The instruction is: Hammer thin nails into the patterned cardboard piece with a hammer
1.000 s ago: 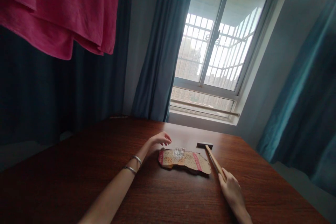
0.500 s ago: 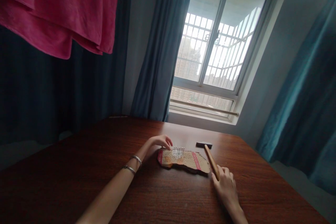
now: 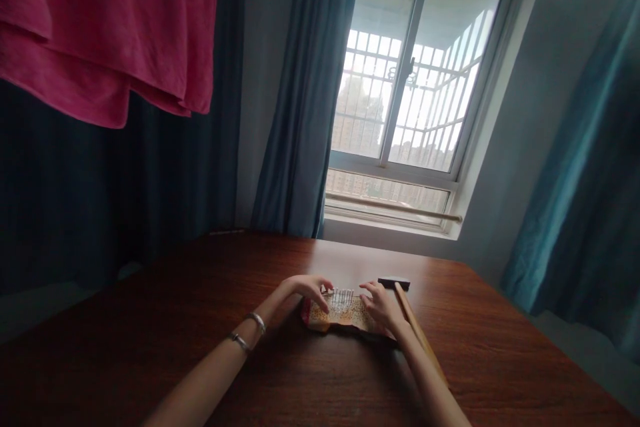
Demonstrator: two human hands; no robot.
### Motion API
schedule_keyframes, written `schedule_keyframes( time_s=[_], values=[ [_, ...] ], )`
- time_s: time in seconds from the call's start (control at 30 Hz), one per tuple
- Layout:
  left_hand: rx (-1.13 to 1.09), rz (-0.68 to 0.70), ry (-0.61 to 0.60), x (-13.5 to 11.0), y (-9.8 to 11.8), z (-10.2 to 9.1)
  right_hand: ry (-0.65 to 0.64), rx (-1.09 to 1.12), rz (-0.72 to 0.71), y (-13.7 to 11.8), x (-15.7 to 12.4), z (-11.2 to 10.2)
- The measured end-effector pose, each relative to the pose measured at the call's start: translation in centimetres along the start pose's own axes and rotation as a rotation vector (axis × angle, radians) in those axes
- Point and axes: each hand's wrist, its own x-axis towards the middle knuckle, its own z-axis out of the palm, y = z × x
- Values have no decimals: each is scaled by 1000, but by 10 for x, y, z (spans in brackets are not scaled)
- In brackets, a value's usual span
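Ok, status. Speckled board point(image 3: 343, 313) lies flat on the table point(image 3: 200, 327), near the middle of the far half, with a row of thin nails point(image 3: 343, 294) standing upright along its far edge.

Left hand point(image 3: 310, 287): fingers curled down, tips at the board's left end, just beside the first nail. Can't tell if it pinches a nail or only presses the board. Right hand point(image 3: 381, 303): lying on the board's right half, fingers loosely apart and pointing at the nails, closed on nothing.

Handling, my read: the board looks light, thin and ragged-edged, so it will slide on the polished wood unless pinned. The nails look slim, sharp and easy to tip. Best hold is on the flat ends, clear of the row.

Around: hammer point(image 3: 415, 328) on the table just right of the right wrist, head away from the person, untouched. 2 bracelets point(image 3: 250, 330) on the left wrist. Window point(image 3: 405, 100), blue curtain point(image 3: 300, 113), pink cloth point(image 3: 110, 20) hanging upper left. Only the hammer handle crowds the right forearm.
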Motion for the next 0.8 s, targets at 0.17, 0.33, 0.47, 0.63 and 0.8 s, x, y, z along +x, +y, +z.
schedule_keyframes(
  time_s=[0.17,0.33,0.47,0.63,0.8],
  values=[
    [105,8,-87,11,-4,8,-168,-16,-18,8,13,2],
    [199,70,-41,18,-12,12,-265,-39,-26,10,18,0],
    [199,49,-76,21,-15,15,-344,-25,2,9,21,0],
    [190,22,-96,24,-16,15,-401,7,39,7,23,-2],
    [168,24,-90,19,-12,13,-381,48,38,6,19,-2]
  ],
)
